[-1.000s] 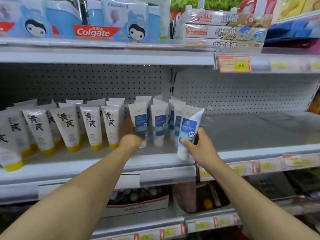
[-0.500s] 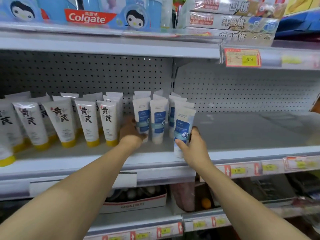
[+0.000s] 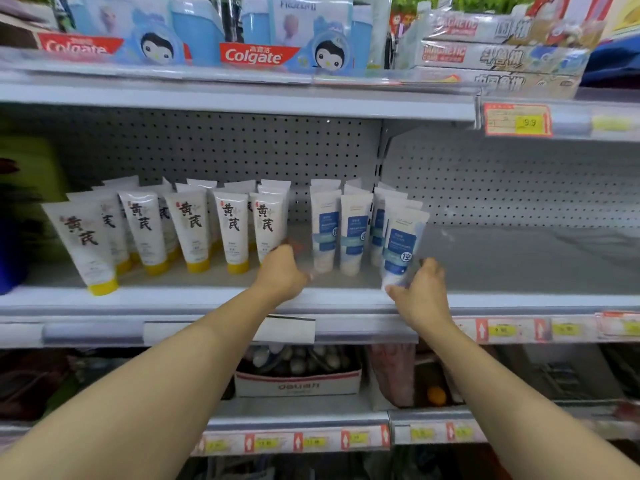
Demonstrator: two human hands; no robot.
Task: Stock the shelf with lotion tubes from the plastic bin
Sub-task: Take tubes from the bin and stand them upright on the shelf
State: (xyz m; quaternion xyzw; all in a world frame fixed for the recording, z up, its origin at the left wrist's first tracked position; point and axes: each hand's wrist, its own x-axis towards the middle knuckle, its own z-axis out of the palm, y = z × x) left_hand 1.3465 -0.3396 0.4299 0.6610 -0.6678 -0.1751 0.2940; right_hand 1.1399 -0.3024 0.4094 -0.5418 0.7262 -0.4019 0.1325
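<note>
Several white lotion tubes with blue labels (image 3: 325,230) stand cap-down in rows on the grey middle shelf (image 3: 519,261). My right hand (image 3: 420,294) grips the lower end of one more blue-label tube (image 3: 401,244), which stands slightly tilted at the right front of that group, near the shelf edge. My left hand (image 3: 282,271) is blurred, just left of the blue-label rows and in front of them. It holds nothing, and its fingers look loosely curled. The plastic bin is out of view.
White tubes with yellow caps (image 3: 194,230) fill the left of the same shelf. Bare shelf stretches to the right of the blue-label tubes. Colgate packs (image 3: 259,53) sit on the shelf above. A white carton (image 3: 298,384) stands on the shelf below.
My right hand has brought its tube down and stood it beside the blue-label group. My left hand has let go of the front-left blue-label tube and drawn back to the left.
</note>
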